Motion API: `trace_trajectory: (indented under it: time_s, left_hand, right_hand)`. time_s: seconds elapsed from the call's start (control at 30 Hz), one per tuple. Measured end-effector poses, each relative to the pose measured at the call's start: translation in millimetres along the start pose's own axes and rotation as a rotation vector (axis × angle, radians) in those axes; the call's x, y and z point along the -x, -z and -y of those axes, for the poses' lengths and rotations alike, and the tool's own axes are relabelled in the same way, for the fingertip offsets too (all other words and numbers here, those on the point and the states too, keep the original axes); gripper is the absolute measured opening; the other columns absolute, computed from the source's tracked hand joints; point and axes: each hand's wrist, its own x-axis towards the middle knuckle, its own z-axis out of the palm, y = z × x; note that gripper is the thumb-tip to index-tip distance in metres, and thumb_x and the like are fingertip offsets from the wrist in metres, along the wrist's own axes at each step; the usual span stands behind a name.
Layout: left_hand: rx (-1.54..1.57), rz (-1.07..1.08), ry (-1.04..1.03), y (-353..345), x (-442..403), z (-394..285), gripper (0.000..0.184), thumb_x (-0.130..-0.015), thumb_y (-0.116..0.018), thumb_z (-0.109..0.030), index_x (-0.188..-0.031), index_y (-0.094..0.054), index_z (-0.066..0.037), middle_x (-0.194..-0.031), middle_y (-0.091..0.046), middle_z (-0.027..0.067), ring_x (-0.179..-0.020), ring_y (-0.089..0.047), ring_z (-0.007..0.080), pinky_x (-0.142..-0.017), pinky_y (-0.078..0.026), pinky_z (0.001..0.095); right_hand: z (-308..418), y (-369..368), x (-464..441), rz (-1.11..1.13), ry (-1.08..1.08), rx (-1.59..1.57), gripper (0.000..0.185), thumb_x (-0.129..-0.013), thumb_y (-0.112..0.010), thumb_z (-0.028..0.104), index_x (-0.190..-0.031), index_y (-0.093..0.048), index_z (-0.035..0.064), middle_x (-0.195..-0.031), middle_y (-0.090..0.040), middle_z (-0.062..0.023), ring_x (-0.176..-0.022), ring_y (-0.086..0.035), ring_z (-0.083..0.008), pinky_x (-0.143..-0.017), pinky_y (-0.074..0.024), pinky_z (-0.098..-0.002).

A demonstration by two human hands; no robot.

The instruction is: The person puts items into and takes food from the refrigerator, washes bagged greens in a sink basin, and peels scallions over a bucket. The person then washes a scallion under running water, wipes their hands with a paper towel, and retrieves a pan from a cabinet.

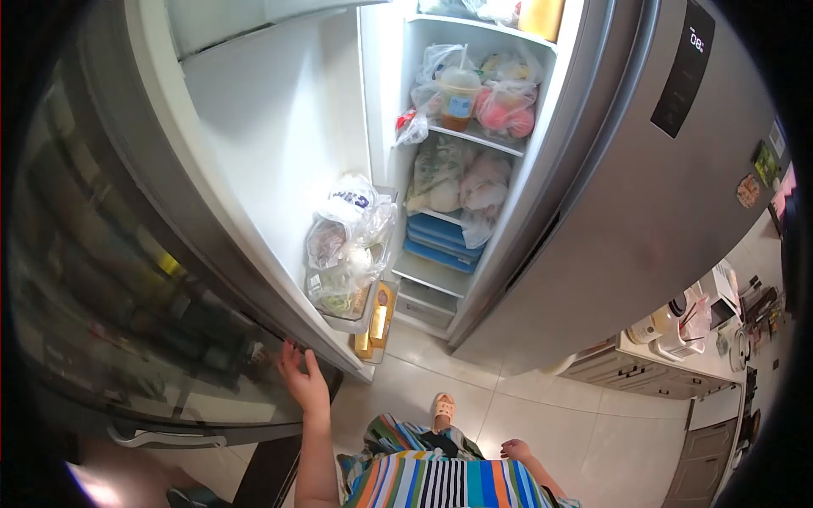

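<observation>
My left hand [303,373] touches the edge of the open left fridge door [262,169], its fingers apart and holding nothing. Low beside my body hangs my right hand [514,450], fingers curled; whether anything is in them is too small to tell. Inside the fridge, a lidded cup with a straw [458,100] stands beside a bag of pink round items [506,110]. Below are more plastic bags [440,173] and stacked blue trays [440,241]. The door's lower bin holds several plastic bags [349,245], with golden packages [375,324] beneath.
The right fridge door [618,195] is closed and carries a display panel. At the right, a counter [627,347] bears containers and a kettle-like item. My sandalled foot [444,406] stands on the tiled floor [533,415]. A glass-fronted cabinet [102,279] is at the left.
</observation>
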Motion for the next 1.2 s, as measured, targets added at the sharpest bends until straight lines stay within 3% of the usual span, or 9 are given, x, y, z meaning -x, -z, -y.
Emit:
trace_trajectory:
  time_s: [0.07,0.1,0.3,0.5,0.67,0.77,0.87,0.97,1.2]
  left_hand:
    - [-0.019,-0.028,-0.026,-1.7,0.6,-3.3,0.031,-0.079,-0.046,-0.008,-0.108,-0.040,-0.001,-0.103,-0.042,0.0113,-0.087,-0.049,0.0196,-0.074,-0.040,0.0294]
    - [-0.026,-0.019,0.013,-0.9,0.9,-2.2,0.030,-0.079,-0.047,-0.008,-0.107,-0.041,0.000,-0.102,-0.042,0.0112,-0.086,-0.049,0.0196,-0.073,-0.040,0.0291]
    - [-0.033,-0.035,0.167,-2.0,-0.3,3.8,0.028,-0.079,-0.047,-0.009,-0.105,-0.042,0.002,-0.102,-0.044,0.0107,-0.084,-0.048,0.0182,-0.074,-0.039,0.0274]
    - [0.065,-0.216,0.292,-11.7,6.4,27.3,0.027,-0.080,-0.044,-0.006,-0.106,-0.040,0.003,-0.103,-0.044,0.0105,-0.090,-0.045,0.0169,-0.081,-0.034,0.0264]
    - [0.199,-0.411,0.371,-15.9,-4.7,55.4,0.028,-0.082,-0.037,-0.004,-0.109,-0.037,0.005,-0.106,-0.043,0.0103,-0.094,-0.041,0.0157,-0.083,-0.028,0.0236]
    - [0.087,-0.326,0.404,-14.1,-12.0,40.5,0.026,-0.083,-0.034,-0.006,-0.108,-0.037,0.002,-0.104,-0.043,0.0070,-0.092,-0.041,0.0151,-0.082,-0.028,0.0220]
    - [0.079,-0.326,0.344,-14.4,-11.8,44.8,0.027,-0.084,-0.033,-0.009,-0.109,-0.037,-0.002,-0.106,-0.042,0.0049,-0.094,-0.041,0.0147,-0.081,-0.029,0.0227]
    - [0.187,-0.346,0.319,-14.6,-14.5,42.3,0.032,-0.080,-0.041,-0.015,-0.110,-0.036,-0.003,-0.107,-0.042,0.0045,-0.097,-0.041,0.0158,-0.082,-0.032,0.0275]
    - [0.303,-0.421,0.427,-14.2,-9.9,53.9,0.036,-0.081,-0.039,-0.024,-0.111,-0.035,-0.005,-0.108,-0.041,0.0056,-0.096,-0.041,0.0177,-0.081,-0.034,0.0301]
  right_hand:
    - [33.5,3.1,9.9,-0.011,-0.124,-0.020,0.022,-0.073,-0.051,0.016,-0.091,-0.052,0.0022,-0.077,-0.058,-0.0097,-0.066,-0.058,-0.0179,-0.055,-0.0467,-0.0285]
    - [47.7,4.5,13.0,0.005,-0.122,-0.064,0.020,-0.071,-0.051,0.017,-0.084,-0.054,0.0019,-0.069,-0.058,-0.0086,-0.057,-0.057,-0.0153,-0.045,-0.0440,-0.0242]
    - [221.5,14.9,-36.7,-0.014,0.412,0.199,0.018,-0.075,-0.049,0.018,-0.079,-0.056,0.0017,-0.068,-0.057,-0.0066,-0.057,-0.053,-0.0124,-0.051,-0.0425,-0.0238]
    - [504.3,3.4,-61.9,0.090,0.818,-0.450,0.019,-0.070,-0.050,0.010,-0.088,-0.050,0.0048,-0.069,-0.050,-0.0011,-0.055,-0.042,-0.0076,-0.049,-0.0344,-0.0198]
    - [667.5,2.1,-137.4,-0.185,0.737,-0.768,0.051,-0.067,-0.057,0.022,-0.109,-0.036,0.0008,-0.107,-0.042,-0.0137,-0.096,-0.043,-0.0237,-0.076,-0.0365,-0.0321]
    - [703.6,-8.7,-167.5,-0.591,0.974,-0.407,0.064,-0.064,-0.062,0.027,-0.113,-0.031,-0.0004,-0.115,-0.036,-0.0172,-0.104,-0.037,-0.0304,-0.086,-0.0304,-0.0350]
    - [725.8,-10.0,-176.1,-0.662,0.861,0.084,0.075,-0.060,-0.066,0.031,-0.114,-0.026,-0.0014,-0.115,-0.035,-0.0200,-0.106,-0.035,-0.0323,-0.086,-0.0314,-0.0355]
    - [731.2,-2.4,-166.5,-0.643,0.855,0.176,0.093,-0.056,-0.067,0.037,-0.120,-0.014,-0.0023,-0.114,-0.033,-0.0238,-0.104,-0.037,-0.0341,-0.084,-0.0339,-0.0359]
    - [739.3,-9.7,-181.1,-0.765,0.810,0.141,0.077,-0.058,-0.067,0.036,-0.111,-0.025,-0.0025,-0.111,-0.034,-0.0219,-0.099,-0.039,-0.0332,-0.082,-0.0343,-0.0406]
